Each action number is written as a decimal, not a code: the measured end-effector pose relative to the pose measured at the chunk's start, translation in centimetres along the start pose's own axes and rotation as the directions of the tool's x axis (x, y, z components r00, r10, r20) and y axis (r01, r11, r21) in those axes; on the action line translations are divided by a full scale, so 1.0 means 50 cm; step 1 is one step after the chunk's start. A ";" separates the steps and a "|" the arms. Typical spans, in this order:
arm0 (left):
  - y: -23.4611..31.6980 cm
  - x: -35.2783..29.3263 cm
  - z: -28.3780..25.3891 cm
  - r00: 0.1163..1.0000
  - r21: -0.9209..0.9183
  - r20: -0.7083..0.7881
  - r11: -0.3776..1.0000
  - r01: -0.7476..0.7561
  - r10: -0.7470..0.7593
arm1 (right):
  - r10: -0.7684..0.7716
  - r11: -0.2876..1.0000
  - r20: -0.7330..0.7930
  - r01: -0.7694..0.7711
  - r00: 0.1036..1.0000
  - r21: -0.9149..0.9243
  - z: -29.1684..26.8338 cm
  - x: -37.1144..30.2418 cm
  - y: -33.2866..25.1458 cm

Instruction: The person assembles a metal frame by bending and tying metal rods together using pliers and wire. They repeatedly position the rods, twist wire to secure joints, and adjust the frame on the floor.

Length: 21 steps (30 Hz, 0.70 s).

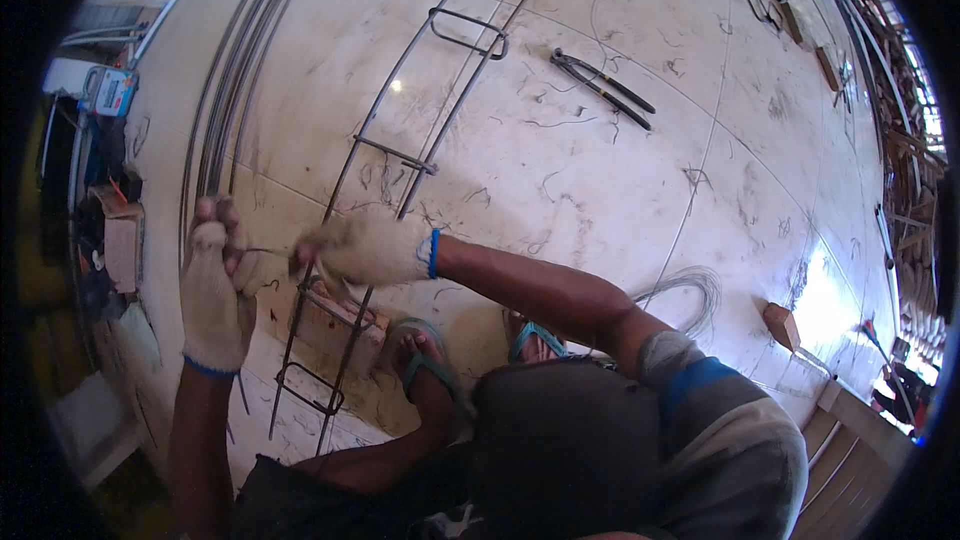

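A long cage of steel rebar (362,137), two rods joined by rectangular stirrups, slants past me toward the far side. My left hand (217,290), in a pale work glove, is raised left of the cage with its fingers curled closed. From it a thin wire (268,252) reaches across to the fingers of my right hand (372,248). That hand is gloved too, with a blue cuff, and lies over the rods; its fingertips are closed at the wire's end and slightly blurred. Under the near part of the cage sits a reddish brick-like block (335,328).
Loose straight rods (232,70) lie left of the cage. Black-handled pincers (570,62) rest on the tiled floor to its right, among wire scraps. A coil of thin wire (715,302) is beside my right elbow, with a wooden block (781,325) beyond. My sandalled foot (420,348) is near the cage.
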<state>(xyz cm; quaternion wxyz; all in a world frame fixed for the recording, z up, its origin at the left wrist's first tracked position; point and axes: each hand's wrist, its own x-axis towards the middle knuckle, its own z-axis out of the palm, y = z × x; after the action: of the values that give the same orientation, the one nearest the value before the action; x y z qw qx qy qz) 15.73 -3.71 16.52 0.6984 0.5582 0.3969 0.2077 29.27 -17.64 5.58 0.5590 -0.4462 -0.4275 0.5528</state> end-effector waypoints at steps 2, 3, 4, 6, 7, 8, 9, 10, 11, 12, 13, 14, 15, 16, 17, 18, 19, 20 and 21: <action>-0.016 0.031 0.017 0.984 0.025 0.077 0.987 0.156 -0.158 | 0.164 0.986 0.267 -0.165 0.950 -0.019 -0.001 -0.060 -0.037; -0.036 0.041 0.023 0.963 0.036 0.141 0.973 0.226 -0.229 | 0.135 0.991 0.281 -0.122 0.950 -0.062 -0.007 -0.078 -0.045; -0.043 0.040 0.026 0.936 0.055 0.184 0.954 0.293 -0.298 | 0.100 0.993 0.314 -0.073 0.944 -0.096 -0.004 -0.086 -0.049; -0.055 0.031 0.057 0.894 0.019 0.248 0.925 0.380 -0.372 | 0.080 0.995 0.319 -0.057 0.944 -0.081 -0.003 -0.116 -0.048; -0.062 0.027 0.063 0.864 -0.032 0.305 0.903 0.429 -0.400 | 0.094 0.996 0.304 -0.090 0.948 -0.026 -0.003 -0.137 -0.041; -0.074 0.038 0.079 0.847 -0.075 0.376 0.898 0.433 -0.377 | 0.093 0.996 0.254 -0.094 0.963 -0.011 -0.008 -0.153 -0.025; -0.076 0.050 0.088 0.842 -0.103 0.409 0.899 0.425 -0.351 | 0.066 0.997 0.229 -0.074 0.971 0.027 -0.017 -0.159 -0.008; -0.087 0.069 0.082 0.783 -0.187 0.540 0.864 0.468 -0.308 | 0.079 0.971 0.155 -0.041 0.985 -0.237 -0.038 -0.160 -0.071; -0.099 0.081 0.081 0.702 -0.261 0.675 0.816 0.515 -0.227 | 0.052 0.958 0.023 -0.044 0.998 -0.284 -0.049 -0.174 -0.055; -0.116 0.075 0.084 0.754 -0.332 0.606 0.781 0.528 -0.252 | 0.081 0.883 -0.028 -0.085 0.996 -0.461 -0.068 -0.179 -0.086; -0.133 0.074 0.091 0.795 -0.409 0.543 0.743 0.531 -0.270 | 0.007 0.714 -0.103 -0.077 0.995 -0.696 -0.075 -0.185 -0.101; -0.172 0.084 0.088 0.784 -0.463 0.587 0.710 0.530 -0.202 | -0.044 0.510 -0.112 -0.075 0.993 -0.857 -0.076 -0.186 -0.134; -0.193 0.079 0.102 0.812 -0.498 0.529 0.685 0.532 -0.246 | -0.011 0.299 -0.108 -0.100 0.994 -0.949 -0.077 -0.186 -0.162; -0.218 0.076 0.122 0.825 -0.571 0.509 0.622 0.536 -0.244 | 0.016 0.112 -0.064 -0.065 0.998 -0.992 -0.076 -0.187 -0.187; -0.237 0.068 0.136 0.845 -0.607 0.475 0.603 0.517 -0.247 | 0.048 0.013 -0.018 -0.018 0.999 -1.000 -0.075 -0.181 -0.200; -0.249 0.062 0.151 0.827 -0.671 0.524 0.500 0.548 -0.203 | 0.058 -0.076 0.022 0.027 0.998 -0.997 -0.075 -0.181 -0.221; -0.285 0.066 0.157 0.777 -0.715 0.606 0.311 0.626 -0.171 | 0.100 -0.101 0.064 0.075 0.993 -0.992 -0.075 -0.173 -0.240; -0.281 0.048 0.160 0.767 -0.733 0.605 0.226 0.642 -0.215 | 0.096 -0.123 0.117 0.128 0.988 -0.984 -0.086 -0.164 -0.248; -0.295 0.042 0.164 0.762 -0.748 0.626 0.148 0.647 -0.166 | 0.045 -0.089 0.167 0.170 0.985 -0.981 -0.105 -0.151 -0.253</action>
<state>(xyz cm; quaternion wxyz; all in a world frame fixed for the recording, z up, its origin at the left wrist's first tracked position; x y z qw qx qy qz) 21.17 -11.51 2.44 0.9778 -0.0729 0.1803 0.0778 37.17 -25.22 16.73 0.0410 -0.6508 -0.7556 0.0630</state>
